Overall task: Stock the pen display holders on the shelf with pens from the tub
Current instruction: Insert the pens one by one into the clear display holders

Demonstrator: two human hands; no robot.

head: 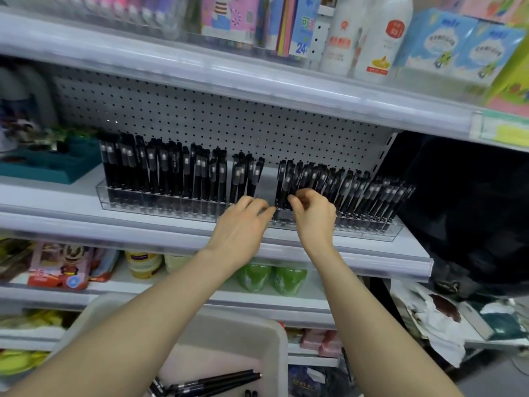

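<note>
Two clear pen display holders stand side by side on the middle shelf, the left holder (160, 203) and the right holder (372, 229). Both are packed with upright black pens (171, 170), with a gap between the two groups. My right hand (315, 216) pinches a black pen (282, 181) standing at the left end of the right group. My left hand (243, 224) reaches into the gap, its bent fingertips against that pen's lower barrel and its thumb hidden. Below, the beige tub (274, 333) holds several loose black pens (217, 381).
A white pegboard (229, 118) backs the shelf. A teal tray (54, 164) sits left of the holders and a dark bag (463, 210) hangs at the right. The shelf above carries bottles and boxes. Lower shelves hold packaged goods.
</note>
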